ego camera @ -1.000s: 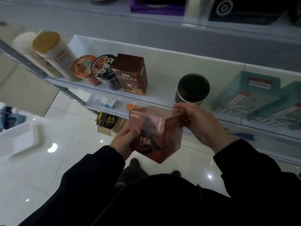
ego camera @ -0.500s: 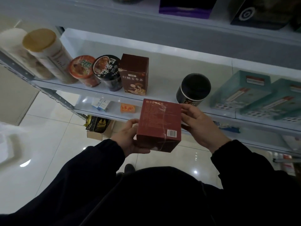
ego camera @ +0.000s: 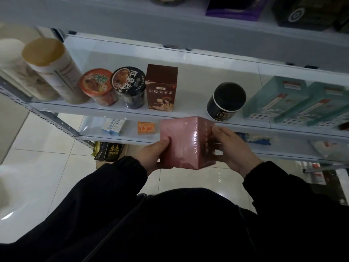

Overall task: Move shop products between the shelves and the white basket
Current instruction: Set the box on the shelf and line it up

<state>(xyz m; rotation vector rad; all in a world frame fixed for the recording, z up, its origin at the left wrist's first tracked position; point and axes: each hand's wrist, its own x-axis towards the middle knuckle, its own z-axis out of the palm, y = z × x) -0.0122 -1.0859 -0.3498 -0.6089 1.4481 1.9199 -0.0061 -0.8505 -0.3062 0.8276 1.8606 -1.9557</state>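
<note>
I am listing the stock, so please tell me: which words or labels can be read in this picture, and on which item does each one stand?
"红糖姜枣茶": brown box.
"ANCIENT": black bag; the word above it is unclear.
Too blurred to read: held pink box, orange noodle cup, black noodle cup, black jar, teal boxes.

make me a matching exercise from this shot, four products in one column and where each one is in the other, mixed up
Column one
1. wrapped red box
2. brown box
3. black jar
4. orange packet

Column two
A. on the lower shelf
B. held between the left hand and the right hand
C. on the middle shelf, beside the teal boxes
D. on the middle shelf, next to the black noodle cup

Pairs: 1-B, 2-D, 3-C, 4-A
</note>
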